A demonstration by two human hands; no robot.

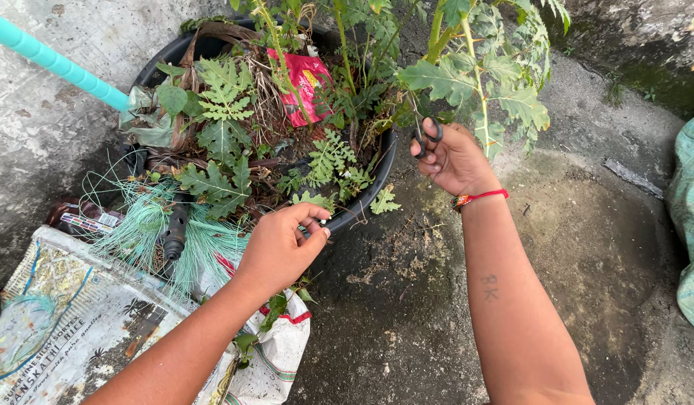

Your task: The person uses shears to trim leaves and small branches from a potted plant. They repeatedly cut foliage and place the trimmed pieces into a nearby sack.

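2 hands are working the black pot [362, 196]: left hand [281, 246] pinching a tiny sprig at its near rim, right hand [453, 159] gripping black scissors [426, 136] pointing up-left into foliage [467, 75], well apart.

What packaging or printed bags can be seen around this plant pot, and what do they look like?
Red wrapper: crumpled foil with a yellow patch, lying among the plants in the black pot.
Woven sack: flat at lower left, whitish, with dark print and red-green edging.
Small packet: dark, striped label, left of the pot.

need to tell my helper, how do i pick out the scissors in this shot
Start at the big black planter full of leafy plants. At its right rim is the right hand with a red wrist thread; the scissors are the black loops on its fingers.
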